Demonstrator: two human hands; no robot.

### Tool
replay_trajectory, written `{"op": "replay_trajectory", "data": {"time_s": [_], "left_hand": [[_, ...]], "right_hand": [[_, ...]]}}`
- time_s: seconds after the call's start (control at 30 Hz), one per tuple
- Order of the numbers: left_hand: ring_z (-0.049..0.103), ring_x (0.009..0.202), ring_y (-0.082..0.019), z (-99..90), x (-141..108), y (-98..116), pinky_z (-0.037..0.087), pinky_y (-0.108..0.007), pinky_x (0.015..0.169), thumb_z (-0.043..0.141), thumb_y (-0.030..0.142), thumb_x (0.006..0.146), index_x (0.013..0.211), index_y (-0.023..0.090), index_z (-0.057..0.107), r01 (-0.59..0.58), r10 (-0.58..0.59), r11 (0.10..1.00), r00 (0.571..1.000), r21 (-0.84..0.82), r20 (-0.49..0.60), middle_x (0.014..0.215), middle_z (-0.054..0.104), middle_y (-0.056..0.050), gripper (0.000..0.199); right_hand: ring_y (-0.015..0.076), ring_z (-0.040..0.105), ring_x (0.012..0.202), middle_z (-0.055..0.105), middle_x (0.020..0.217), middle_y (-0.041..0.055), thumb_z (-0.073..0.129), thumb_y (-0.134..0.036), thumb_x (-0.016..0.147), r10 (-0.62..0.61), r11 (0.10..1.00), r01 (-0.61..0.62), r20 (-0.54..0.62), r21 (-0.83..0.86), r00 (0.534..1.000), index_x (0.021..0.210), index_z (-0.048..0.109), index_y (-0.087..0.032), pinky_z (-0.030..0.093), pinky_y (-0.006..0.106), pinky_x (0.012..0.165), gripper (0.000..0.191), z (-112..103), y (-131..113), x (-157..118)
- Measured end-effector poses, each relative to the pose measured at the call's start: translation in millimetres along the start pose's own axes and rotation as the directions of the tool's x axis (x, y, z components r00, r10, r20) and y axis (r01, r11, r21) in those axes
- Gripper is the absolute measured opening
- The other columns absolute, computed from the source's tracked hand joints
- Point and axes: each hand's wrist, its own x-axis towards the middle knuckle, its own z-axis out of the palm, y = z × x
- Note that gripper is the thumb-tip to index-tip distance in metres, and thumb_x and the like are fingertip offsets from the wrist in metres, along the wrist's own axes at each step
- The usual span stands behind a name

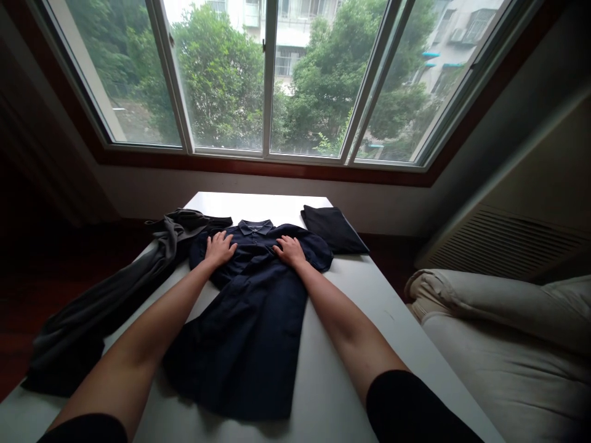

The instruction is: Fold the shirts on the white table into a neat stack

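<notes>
A dark navy collared shirt point(252, 332) lies spread on the white table point(355, 344), its collar toward the window and its hem toward me. My left hand point(220, 248) rests flat on the shirt's left shoulder area, fingers spread. On the other side of the collar, my right hand point(290, 250) lies on the right chest area, its fingers stretched out. Both hands touch the cloth without gripping it. Creases run through the shirt between and below the hands. The short sleeves reach out to either side.
Crumpled grey and black clothing point(124, 289) lies along the table's left edge, partly overhanging. A folded black garment point(336, 230) sits at the far right corner. To the right stands a beige sofa point(503, 344). Beyond the table is a wall with a wide window point(265, 80).
</notes>
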Motion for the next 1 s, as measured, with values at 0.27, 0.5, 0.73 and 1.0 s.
{"op": "replay_trajectory", "data": {"time_s": [0.27,0.5,0.73,1.0], "left_hand": [[0.039,0.147,-0.032,-10.4,-102,31,0.023,-0.054,0.126,0.052,0.036,0.098,0.14,0.024,0.063,-0.305,0.298,0.951,0.948,-0.049,-0.109,0.155,0.052,-0.011,0.045],[0.055,0.135,-0.026,-27.2,-167,22,0.033,-0.05,0.122,0.05,0.028,0.1,0.136,0.027,0.065,-0.443,0.454,0.855,0.891,-0.269,-0.024,0.143,0.063,-0.007,0.039],[0.053,0.138,-0.029,-42.3,-214,15,0.026,-0.057,0.126,0.058,0.038,0.098,0.14,0.031,0.063,-0.45,0.491,0.842,0.868,-0.296,0.077,0.15,0.058,-0.008,0.043],[0.028,0.156,-0.033,-37.8,-209,-42,0.017,-0.062,0.126,0.057,0.054,0.099,0.16,0.037,0.042,-0.463,0.485,0.874,0.853,-0.148,0.195,0.168,0.035,-0.007,0.065]], "right_hand": [[0.0256,0.052,0.135,0.06,0.144,0.0096,0.051,-0.034,0.104,-0.217,0.956,0.251,-0.21,0.15,0.953,0.126,0.071,-0.022,0.035,0.042,0.119,0.032,-14,-40,-76],[0.0322,0.037,0.15,0.039,0.164,0.0122,0.061,-0.054,0.099,-0.439,0.884,0.431,0.008,0.182,0.898,0.152,0.052,-0.029,0.026,0.057,0.125,0.06,-14,-72,-203],[0.033,0.017,0.159,0.018,0.173,0.0101,0.057,-0.064,0.098,-0.437,0.896,0.416,0.145,0.154,0.888,0.164,0.033,-0.032,0.014,0.059,0.128,0.077,-27,-53,-242],[0.0288,0.023,0.158,0.026,0.171,0.0021,0.065,-0.056,0.096,-0.528,0.844,0.489,0.184,0.221,0.829,0.161,0.038,-0.039,0.016,0.054,0.13,0.072,-53,-8,-239]]}}
